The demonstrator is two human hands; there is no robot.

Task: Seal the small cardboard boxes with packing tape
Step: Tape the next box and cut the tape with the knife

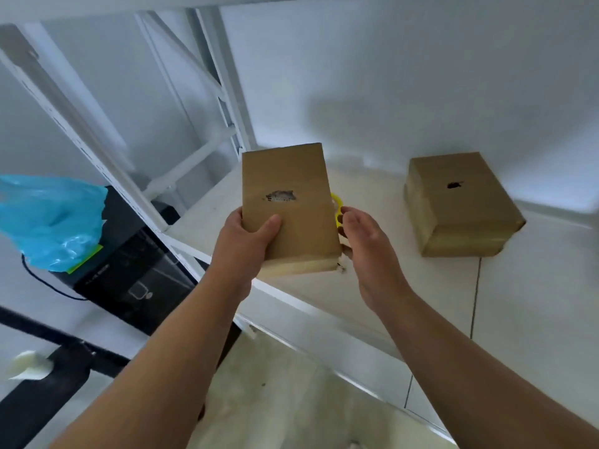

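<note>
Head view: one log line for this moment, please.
left hand: grips brown cardboard box | right hand: open at its right edge | second brown cardboard box: on white shelf

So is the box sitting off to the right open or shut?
Shut. The box on the white shelf shows no raised flaps; its top is flat, with one small dark tear.

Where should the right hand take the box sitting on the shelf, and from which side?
Likely across its left and right walls, right hand coming from above and the front. The cardboard box lies flat on the white shelf with both walls free; the left hand grips the other box.
</note>
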